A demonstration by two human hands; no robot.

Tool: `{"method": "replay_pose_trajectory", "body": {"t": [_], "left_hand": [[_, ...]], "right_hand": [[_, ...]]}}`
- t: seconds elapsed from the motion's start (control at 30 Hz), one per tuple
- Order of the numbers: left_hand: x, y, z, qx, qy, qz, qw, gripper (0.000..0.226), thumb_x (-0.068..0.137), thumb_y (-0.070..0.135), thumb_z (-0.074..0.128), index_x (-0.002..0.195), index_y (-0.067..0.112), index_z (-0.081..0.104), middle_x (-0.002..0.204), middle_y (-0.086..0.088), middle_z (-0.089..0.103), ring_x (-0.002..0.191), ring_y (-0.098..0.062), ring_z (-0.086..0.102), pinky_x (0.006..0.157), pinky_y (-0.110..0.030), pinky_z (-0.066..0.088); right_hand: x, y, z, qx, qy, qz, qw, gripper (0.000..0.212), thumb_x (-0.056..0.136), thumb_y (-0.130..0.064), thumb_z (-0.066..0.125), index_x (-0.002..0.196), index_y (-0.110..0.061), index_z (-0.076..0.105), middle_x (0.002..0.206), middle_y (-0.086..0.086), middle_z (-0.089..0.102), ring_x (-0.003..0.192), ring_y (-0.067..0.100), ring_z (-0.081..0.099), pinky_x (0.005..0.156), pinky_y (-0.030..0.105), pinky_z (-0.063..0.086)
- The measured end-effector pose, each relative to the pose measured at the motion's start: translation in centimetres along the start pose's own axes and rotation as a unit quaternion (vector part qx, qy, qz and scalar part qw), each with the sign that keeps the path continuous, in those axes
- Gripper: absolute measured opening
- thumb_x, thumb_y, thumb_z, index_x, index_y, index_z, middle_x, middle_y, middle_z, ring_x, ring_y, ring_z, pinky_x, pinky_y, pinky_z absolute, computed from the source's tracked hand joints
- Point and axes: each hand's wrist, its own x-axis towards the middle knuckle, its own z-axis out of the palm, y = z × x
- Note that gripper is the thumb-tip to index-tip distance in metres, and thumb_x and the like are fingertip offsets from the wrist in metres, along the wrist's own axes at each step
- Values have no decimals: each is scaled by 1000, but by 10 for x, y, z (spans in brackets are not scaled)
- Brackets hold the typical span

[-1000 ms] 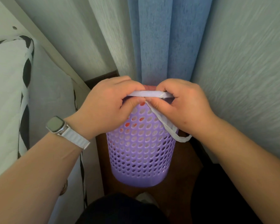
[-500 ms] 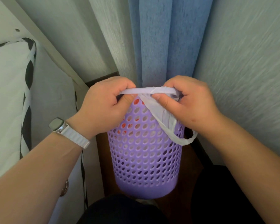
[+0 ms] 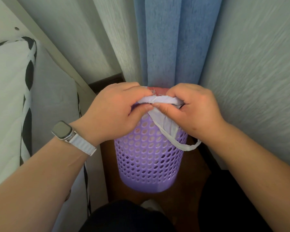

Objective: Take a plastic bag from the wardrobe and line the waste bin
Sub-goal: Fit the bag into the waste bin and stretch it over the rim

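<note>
Both forearms reach forward and converge, bare. The left hand (image 3: 114,113) and right hand (image 3: 192,111) sit knuckles-up, side by side, thumbs nearly touching. Fingers (image 3: 162,110) of each are curled in a pinch. A watch (image 3: 62,130) rings the left wrist.

Even, soft, fairly bright light, no glare. Wide-angle bend: straight lines splay outward toward frame edges. Textured pale wall (image 3: 258,72) on the right smeared with motion blur; centre sharper. Dark brown wooden floor (image 3: 191,173) and bottom of frame fall into deep shadow, detail lost there.
</note>
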Motion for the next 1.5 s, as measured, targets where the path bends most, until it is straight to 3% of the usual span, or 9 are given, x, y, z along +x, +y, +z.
{"method": "replay_pose_trajectory", "body": {"t": [0.17,0.4,0.6,0.77,0.87,0.97,1.07,1.23,1.5], "left_hand": [[-4,0,3,-23,-16,-32,999,23,95,25,51,102,10,68,86,9,54,79,-18,57,69,-29,42],[-6,-8,0,-51,22,-83,995,29,93,34,44,94,12,63,81,6,57,76,-14,53,67,-29,39],[-6,-6,-2,-93,35,-90,991,27,93,31,47,91,10,63,76,0,58,71,-14,51,63,-32,42],[-2,0,-5,-69,27,-57,996,25,90,28,54,93,9,69,75,-2,62,68,-16,54,64,-30,43],[-1,3,-2,-38,8,-31,999,25,91,26,56,102,9,69,83,-3,66,74,-21,60,68,-36,47],[-2,1,1,-33,0,-33,999,23,93,24,52,97,8,68,80,-6,63,72,-25,59,64,-43,47],[-4,-3,1,-23,10,-44,999,26,94,27,47,90,8,65,76,-1,60,69,-23,57,61,-36,45],[-5,-7,-4,-28,66,-83,994,29,91,31,46,76,10,61,63,3,51,58,-18,48,54,-31,35],[-5,-4,-3,-34,105,-117,987,31,90,32,48,74,8,60,59,7,44,56,-10,38,52,-22,29]], "right_hand": [[2,7,-3,26,-45,-25,998,30,86,-41,68,79,-12,67,70,-6,55,66,18,53,59,38,44],[13,14,-16,16,-53,-31,998,30,86,-40,63,92,-11,67,80,5,62,76,26,57,72,44,45],[8,12,-11,58,-18,49,997,35,87,-41,59,71,-10,57,63,1,52,61,19,49,56,40,42],[4,6,-6,8,-16,21,1000,35,85,-40,56,68,-9,57,62,2,51,61,24,49,55,44,42],[2,2,-3,-14,-14,11,1000,34,83,-39,57,67,-9,58,62,3,53,61,25,50,55,44,42],[3,-2,-2,12,-28,15,999,27,83,-34,61,70,-9,61,64,2,55,62,21,51,57,42,43],[6,-2,-7,71,-58,5,996,18,84,-26,69,80,-9,65,71,1,59,67,17,53,63,36,44],[14,10,-20,78,-34,3,996,29,84,-36,69,92,-8,68,85,4,64,81,22,59,76,39,46],[10,11,-16,107,-9,65,992,27,87,-40,64,80,-14,63,75,-1,61,70,12,55,63,32,44]]}}
